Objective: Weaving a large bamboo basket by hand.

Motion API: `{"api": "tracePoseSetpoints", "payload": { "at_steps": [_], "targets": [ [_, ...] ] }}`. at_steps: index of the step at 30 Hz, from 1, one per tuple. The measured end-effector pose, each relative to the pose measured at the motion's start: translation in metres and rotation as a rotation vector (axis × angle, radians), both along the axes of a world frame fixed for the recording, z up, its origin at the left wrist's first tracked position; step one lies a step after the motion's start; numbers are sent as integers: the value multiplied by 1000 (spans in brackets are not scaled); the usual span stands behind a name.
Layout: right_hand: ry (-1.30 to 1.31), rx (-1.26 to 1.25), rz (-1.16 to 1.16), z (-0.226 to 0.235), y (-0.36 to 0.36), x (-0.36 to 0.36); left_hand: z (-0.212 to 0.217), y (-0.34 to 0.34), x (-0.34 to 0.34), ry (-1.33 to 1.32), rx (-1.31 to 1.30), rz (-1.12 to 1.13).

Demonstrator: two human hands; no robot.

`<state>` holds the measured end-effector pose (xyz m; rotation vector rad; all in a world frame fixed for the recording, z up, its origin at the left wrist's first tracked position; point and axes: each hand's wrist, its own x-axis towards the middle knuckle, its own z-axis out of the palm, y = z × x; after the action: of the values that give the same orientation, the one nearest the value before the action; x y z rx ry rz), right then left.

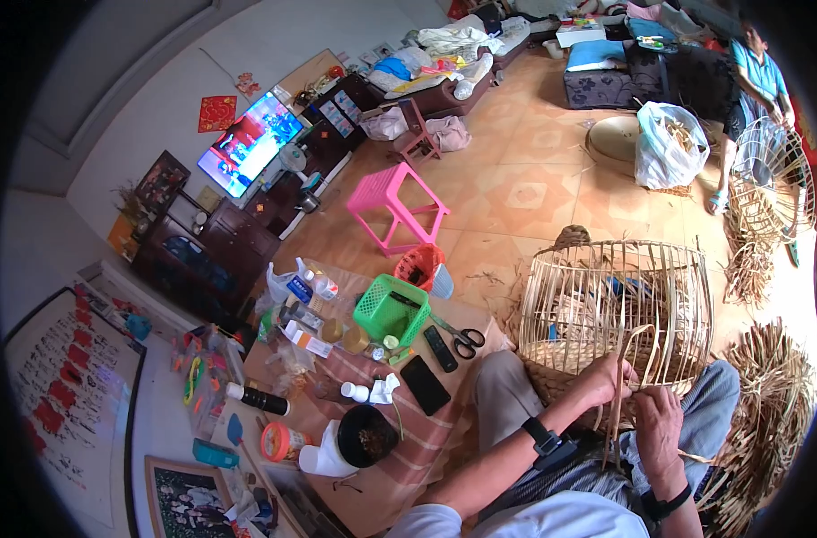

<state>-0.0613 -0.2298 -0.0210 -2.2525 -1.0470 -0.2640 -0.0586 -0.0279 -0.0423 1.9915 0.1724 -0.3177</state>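
A large half-woven basket (552, 336) rests across my lap, its pale upright stakes rising from a braided lower band. My left hand (604, 380) is closed in a pinch at the near side, where a long flat dried straw strip (640, 334) loops up and bends over. Close beside it, my right hand (657, 421) has its fingers curled on the strip's lower part against the weave. Both hands touch the basket; the fingertips are partly hidden. Some loose strip ends hang below my hands. Blue pieces and straw show through the stakes.
A heap of dried straw (767, 421) lies to my right. On the left table (399, 466) are scissors (468, 342), a phone (425, 386), a green basket (391, 308) and a dark bowl (367, 436). A pink stool (396, 202) stands ahead. Another person (760, 81) works at far right.
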Motion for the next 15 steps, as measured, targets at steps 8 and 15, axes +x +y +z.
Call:
{"api": "tracePoseSetpoints", "payload": {
  "at_steps": [8,15],
  "targets": [
    [-28,32,-85,-4,10,8,-5,0,4,61,228,-11],
    [-85,74,-52,-5,9,8,3,7,2,-3,103,-144]
  ]
}}
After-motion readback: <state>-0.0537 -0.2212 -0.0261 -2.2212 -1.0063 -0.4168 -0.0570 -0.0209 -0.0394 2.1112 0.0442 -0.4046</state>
